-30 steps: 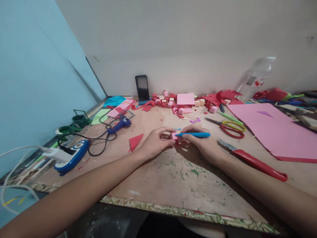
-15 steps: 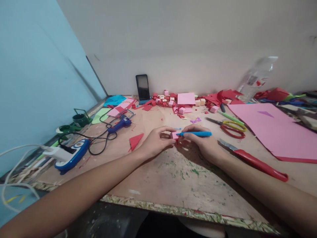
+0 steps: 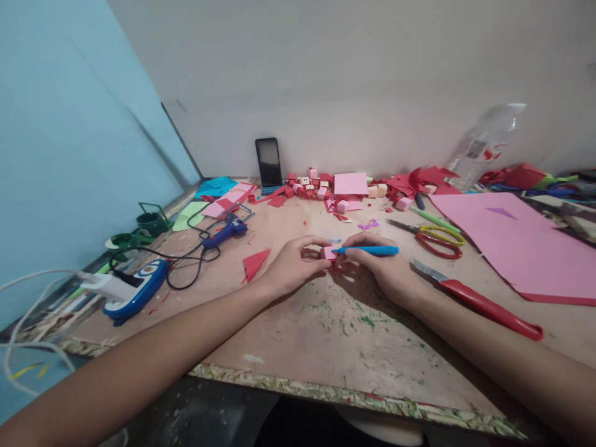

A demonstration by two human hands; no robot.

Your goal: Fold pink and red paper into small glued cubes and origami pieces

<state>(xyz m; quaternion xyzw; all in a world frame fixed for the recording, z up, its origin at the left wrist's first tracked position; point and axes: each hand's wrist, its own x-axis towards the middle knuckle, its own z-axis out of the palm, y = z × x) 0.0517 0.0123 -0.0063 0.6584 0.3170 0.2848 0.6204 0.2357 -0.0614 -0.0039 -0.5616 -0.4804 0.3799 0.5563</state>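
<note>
the left hand (image 3: 294, 267) is clamping the cube (image 3: 328, 254) between thumb and fingers, right of the glue gun (image 3: 225, 233) and on its near side. the right hand (image 3: 384, 270), farther right of the glue gun, is gripping the pen (image 3: 372, 251), whose tip is seemingly touching the cube. the cube is looking papery: probably light, stiffish, easily dented, so best pinched gently by opposite sides.

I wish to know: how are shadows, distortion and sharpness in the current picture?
Head view: a dark shadow lies on the table beneath the right hand; head view: the bottle looks slanted, perhaps from wide-angle stretching; head view: detail on the pink cube is too soft to tell.
</note>
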